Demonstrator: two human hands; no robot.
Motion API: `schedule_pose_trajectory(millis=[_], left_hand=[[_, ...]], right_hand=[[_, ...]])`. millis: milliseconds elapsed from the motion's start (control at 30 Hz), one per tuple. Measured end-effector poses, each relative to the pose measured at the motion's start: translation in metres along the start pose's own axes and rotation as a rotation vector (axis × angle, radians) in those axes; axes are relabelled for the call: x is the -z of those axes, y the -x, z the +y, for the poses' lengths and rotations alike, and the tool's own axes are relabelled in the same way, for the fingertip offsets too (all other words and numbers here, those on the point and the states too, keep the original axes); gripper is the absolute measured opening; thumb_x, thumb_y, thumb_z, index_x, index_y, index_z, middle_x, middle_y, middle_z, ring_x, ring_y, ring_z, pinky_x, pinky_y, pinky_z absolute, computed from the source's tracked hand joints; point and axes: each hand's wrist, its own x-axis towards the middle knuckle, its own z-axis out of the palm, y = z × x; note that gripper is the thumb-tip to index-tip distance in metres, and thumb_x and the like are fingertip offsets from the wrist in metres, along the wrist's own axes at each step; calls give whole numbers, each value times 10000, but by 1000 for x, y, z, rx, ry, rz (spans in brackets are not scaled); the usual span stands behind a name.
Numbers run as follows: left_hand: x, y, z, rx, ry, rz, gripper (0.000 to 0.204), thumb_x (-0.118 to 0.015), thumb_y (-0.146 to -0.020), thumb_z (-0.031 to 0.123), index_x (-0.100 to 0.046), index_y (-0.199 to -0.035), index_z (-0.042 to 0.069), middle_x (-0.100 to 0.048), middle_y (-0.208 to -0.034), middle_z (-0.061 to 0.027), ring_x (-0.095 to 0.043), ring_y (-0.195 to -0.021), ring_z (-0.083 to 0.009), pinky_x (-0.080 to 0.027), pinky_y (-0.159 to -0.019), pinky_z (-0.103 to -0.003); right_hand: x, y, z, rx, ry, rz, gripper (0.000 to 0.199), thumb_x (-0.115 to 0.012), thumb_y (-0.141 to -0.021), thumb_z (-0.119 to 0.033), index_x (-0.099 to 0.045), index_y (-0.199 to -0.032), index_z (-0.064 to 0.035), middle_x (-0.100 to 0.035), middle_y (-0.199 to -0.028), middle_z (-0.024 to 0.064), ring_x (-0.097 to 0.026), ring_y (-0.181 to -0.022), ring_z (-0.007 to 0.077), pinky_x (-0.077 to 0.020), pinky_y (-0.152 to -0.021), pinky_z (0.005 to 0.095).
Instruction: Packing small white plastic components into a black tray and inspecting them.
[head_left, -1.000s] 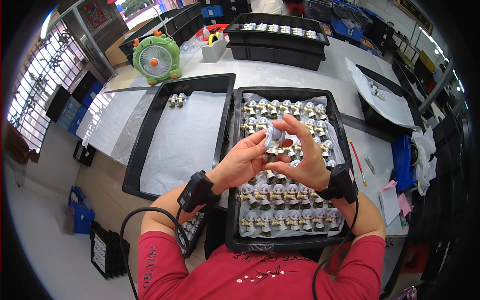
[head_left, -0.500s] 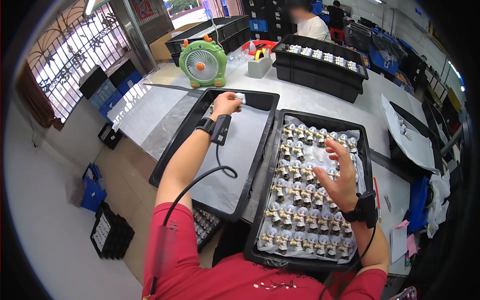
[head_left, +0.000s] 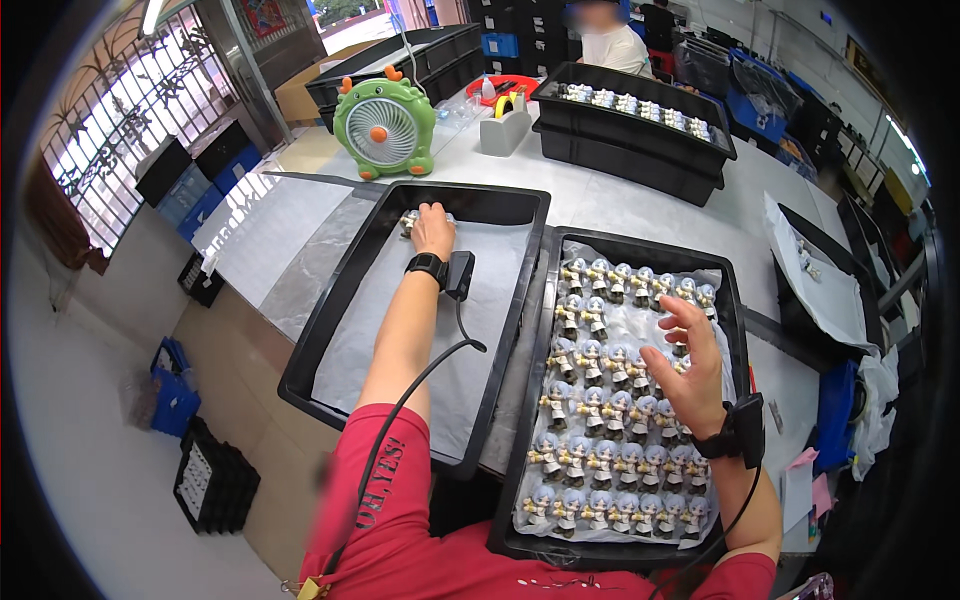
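Observation:
My left hand (head_left: 434,232) is down at the far end of the left black tray (head_left: 300,352), its fingers closed around a small figurine (head_left: 450,217) that is mostly hidden by them. Just left of those fingers, another figurine (head_left: 408,222) lies on the white liner sheet (head_left: 420,330). Over the right black tray (head_left: 737,300), my right hand (head_left: 690,365) hovers with thumb and fingers apart, nothing between them. Beneath it stand rows of pale-haired figurines (head_left: 600,457) in white and dark clothing, with a gap in the second row from the far end.
A green animal-shaped fan (head_left: 385,130) stands beyond the left tray, near a tape dispenser (head_left: 505,130). Stacked black trays (head_left: 630,150) with more figurines sit at the back. A lined tray (head_left: 825,265) is at right. A cable runs along my left arm. Another person (head_left: 615,48) sits far off.
My left hand has moved down and slightly left with the figurine, toward the liner. A figurine beside it now shows more clearly. My right hand stays spread over the right tray. The view has shifted slightly.

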Motion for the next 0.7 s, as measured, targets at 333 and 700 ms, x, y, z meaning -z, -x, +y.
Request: schedule_pose_trajectory(millis=[333,700], left_hand=[[7,-4,-5,-3,168,54,332,-660,-727,265,-595,-970,47,-557,-946,-169,-562,-887,-331,-462,-754,-404],[210,116,145,-163,1414,-887,237,-589,-842,160,-583,-1055,57,-582,-865,25,-528,-695,-20,-419,-591,-150]], right_hand=[[5,-9,55,-242,59,137,295,-571,-769,-75,-550,-1059,-29,-584,-986,104,-558,-852,219,-447,-742,301],[5,10,107,-231,795,-155,361,-610,-700,-119,-564,-1048,-38,-558,-984,143,-546,-884,319,-459,-785,389]])
